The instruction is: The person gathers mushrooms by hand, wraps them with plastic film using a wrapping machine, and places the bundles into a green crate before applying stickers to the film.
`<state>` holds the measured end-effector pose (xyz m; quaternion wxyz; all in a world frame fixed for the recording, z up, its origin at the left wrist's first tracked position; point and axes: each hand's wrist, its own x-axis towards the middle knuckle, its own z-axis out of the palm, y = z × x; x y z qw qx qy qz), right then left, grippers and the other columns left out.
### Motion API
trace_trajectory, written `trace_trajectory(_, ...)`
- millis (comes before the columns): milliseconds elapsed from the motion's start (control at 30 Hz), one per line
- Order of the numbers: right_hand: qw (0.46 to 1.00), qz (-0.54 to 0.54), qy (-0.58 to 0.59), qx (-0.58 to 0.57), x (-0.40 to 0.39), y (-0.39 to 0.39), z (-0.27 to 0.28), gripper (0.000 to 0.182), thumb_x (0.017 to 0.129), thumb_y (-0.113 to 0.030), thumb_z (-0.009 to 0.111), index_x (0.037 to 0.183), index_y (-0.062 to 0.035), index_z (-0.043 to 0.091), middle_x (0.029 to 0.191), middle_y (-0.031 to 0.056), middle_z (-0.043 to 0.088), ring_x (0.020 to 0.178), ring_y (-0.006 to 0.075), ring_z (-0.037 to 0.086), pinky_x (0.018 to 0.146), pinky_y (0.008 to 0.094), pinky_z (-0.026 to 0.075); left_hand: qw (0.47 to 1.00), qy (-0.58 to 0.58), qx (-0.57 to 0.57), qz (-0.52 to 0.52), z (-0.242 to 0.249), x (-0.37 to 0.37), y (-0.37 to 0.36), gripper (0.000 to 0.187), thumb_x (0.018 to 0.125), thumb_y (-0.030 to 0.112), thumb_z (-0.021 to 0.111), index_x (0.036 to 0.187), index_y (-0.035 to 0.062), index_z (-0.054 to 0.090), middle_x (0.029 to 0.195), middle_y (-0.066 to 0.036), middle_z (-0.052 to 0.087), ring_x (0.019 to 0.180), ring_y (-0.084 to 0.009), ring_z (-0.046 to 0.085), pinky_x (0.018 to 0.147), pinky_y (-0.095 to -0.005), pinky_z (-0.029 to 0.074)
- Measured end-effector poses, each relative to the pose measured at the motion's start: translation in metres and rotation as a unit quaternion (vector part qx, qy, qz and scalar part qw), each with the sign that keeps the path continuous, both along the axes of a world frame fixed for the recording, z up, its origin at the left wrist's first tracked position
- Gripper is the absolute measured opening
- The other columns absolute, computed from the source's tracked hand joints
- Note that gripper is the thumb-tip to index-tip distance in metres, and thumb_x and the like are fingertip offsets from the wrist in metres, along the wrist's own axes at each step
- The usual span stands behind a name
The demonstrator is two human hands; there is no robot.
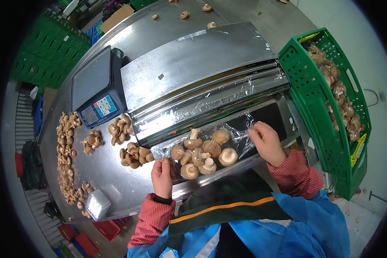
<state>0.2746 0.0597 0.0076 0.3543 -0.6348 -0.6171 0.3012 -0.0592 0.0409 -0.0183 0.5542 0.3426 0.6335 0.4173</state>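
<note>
Several brown mushrooms (pixel 212 148) lie bunched under clear plastic film (pixel 241 136) at the front of a metal wrapping machine (pixel 193 64). At the left end of the bunch, my left hand (pixel 162 177) is closed, its thumb and fingers pinching the film's edge. My right hand (pixel 267 143) is closed on the gathered film at the opposite end, slightly higher. The film between them is stretched and wrinkled. Some mushrooms show pale undersides and stems, others their brown caps. Whatever lies beneath the mushrooms is hidden.
To the left stand a digital scale (pixel 96 86) and loose mushroom piles (pixel 65 155), with smaller heaps (pixel 135 155) near my left hand. A green crate (pixel 307 86) of wrapped mushrooms stands on the right. A clear plastic box (pixel 97 204) sits at the table's front left.
</note>
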Motion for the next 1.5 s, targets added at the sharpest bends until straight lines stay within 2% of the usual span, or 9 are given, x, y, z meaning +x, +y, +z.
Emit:
trace_trajectory(167, 0.903, -0.181, 0.369, -0.126, -0.003, -0.008, 0.000, 0.025, 0.098, -0.021, 0.045, 0.075, -0.0108, 0.047, 0.057, -0.0069, 0.035, 0.048, 0.0018, 0.033, 0.041, 0.0192, 0.025, 0.997, 0.007, 0.004, 0.078, 0.029, -0.015, -0.008, 0.021, 0.097, 0.023, 0.051, 0.079, 0.0105, 0.050, 0.057, 0.008, 0.039, 0.044, -0.0002, 0.029, 0.038, -0.0187, 0.021)
trace_trajectory(533, 0.922, -0.239, 0.171, -0.252, 0.038, -0.106, -0.054, 0.033, 0.096, -0.020, 0.047, 0.065, -0.0072, 0.047, 0.056, -0.0042, 0.042, 0.049, 0.0070, 0.036, 0.046, 0.0264, 0.031, 0.955, -0.111, -0.234, 0.141, -0.019, -0.050, -0.107, 0.021, 0.094, 0.017, 0.050, 0.075, 0.0101, 0.053, 0.052, 0.008, 0.034, 0.039, -0.0024, 0.027, 0.035, -0.0211, 0.019)
trace_trajectory(700, 0.969, -0.004, -0.016, -0.246, -0.018, -0.117, -0.104, 0.021, 0.091, -0.018, 0.053, 0.082, -0.0005, 0.060, 0.072, 0.0059, 0.062, 0.060, 0.0211, 0.057, 0.056, 0.0391, 0.044, 0.956, -0.121, -0.251, -0.093, -0.058, -0.011, -0.096, 0.022, 0.091, 0.018, 0.055, 0.108, 0.0035, 0.061, 0.089, -0.004, 0.061, 0.076, -0.0136, 0.056, 0.066, -0.0226, 0.045)
trace_trajectory(767, 0.922, 0.114, 0.329, -0.168, -0.053, -0.105, -0.107, 0.016, 0.087, -0.017, 0.059, 0.091, -0.0021, 0.061, 0.083, 0.0058, 0.062, 0.070, 0.0187, 0.059, 0.061, 0.0354, 0.046, 0.912, -0.072, 0.075, -0.398, -0.074, 0.001, -0.071, 0.028, 0.091, 0.017, 0.055, 0.116, 0.0041, 0.057, 0.109, -0.007, 0.059, 0.098, -0.0187, 0.056, 0.084, -0.0269, 0.047)
trace_trajectory(933, 0.835, 0.286, 0.422, -0.207, -0.084, -0.075, -0.039, 0.014, 0.086, -0.012, 0.056, 0.097, -0.0031, 0.059, 0.092, 0.0031, 0.059, 0.081, 0.0127, 0.055, 0.069, 0.0307, 0.045, 0.820, -0.505, -0.130, -0.235, -0.106, 0.032, -0.080, 0.035, 0.090, 0.015, 0.056, 0.123, 0.0037, 0.051, 0.113, -0.008, 0.056, 0.101, -0.0181, 0.055, 0.086, -0.0300, 0.048)
trace_trajectory(1067, 0.838, 0.356, 0.370, -0.185, -0.107, -0.073, -0.002, 0.013, 0.088, -0.008, 0.050, 0.098, -0.0031, 0.057, 0.095, 0.0004, 0.057, 0.086, 0.0085, 0.052, 0.073, 0.0281, 0.043, 0.957, -0.056, 0.185, -0.216, -0.008, 0.033, -0.062, 0.023, 0.075, 0.011, 0.065, 0.095, 0.0048, 0.055, 0.083, -0.007, 0.052, 0.074, -0.0209, 0.053, 0.066, -0.0325, 0.044)
trace_trajectory(1133, 0.830, 0.375, 0.373, -0.174, -0.131, -0.077, 0.003, 0.013, 0.089, -0.006, 0.047, 0.099, -0.0031, 0.055, 0.097, -0.0009, 0.055, 0.088, 0.0064, 0.050, 0.075, 0.0267, 0.042, 0.847, 0.221, 0.465, -0.134, 0.013, 0.036, -0.055, 0.026, 0.060, 0.010, 0.074, 0.078, 0.0075, 0.056, 0.067, -0.006, 0.044, 0.059, -0.0212, 0.046, 0.053, -0.0350, 0.038)
trace_trajectory(1367, 0.764, 0.469, 0.394, -0.204, -0.193, -0.089, 0.004, 0.015, 0.091, -0.005, 0.046, 0.102, -0.0026, 0.054, 0.100, 0.0000, 0.055, 0.089, 0.0070, 0.051, 0.075, 0.0247, 0.043, 0.653, 0.302, 0.477, -0.505, 0.096, -0.051, -0.024, 0.045, 0.064, 0.018, 0.069, 0.108, 0.0176, 0.064, 0.101, -0.008, 0.055, 0.089, -0.0236, 0.054, 0.072, -0.0363, 0.041)
trace_trajectory(1500, 0.703, 0.489, 0.445, -0.262, -0.171, -0.080, 0.031, 0.016, 0.091, -0.006, 0.047, 0.105, -0.0021, 0.054, 0.100, 0.0018, 0.056, 0.087, 0.0093, 0.053, 0.073, 0.0241, 0.045, 0.915, -0.268, 0.064, -0.296, 0.093, -0.077, -0.051, 0.073, 0.085, 0.044, 0.060, 0.137, -0.0025, 0.037, 0.134, -0.017, 0.044, 0.124, -0.0299, 0.045, 0.104, -0.0402, 0.032)
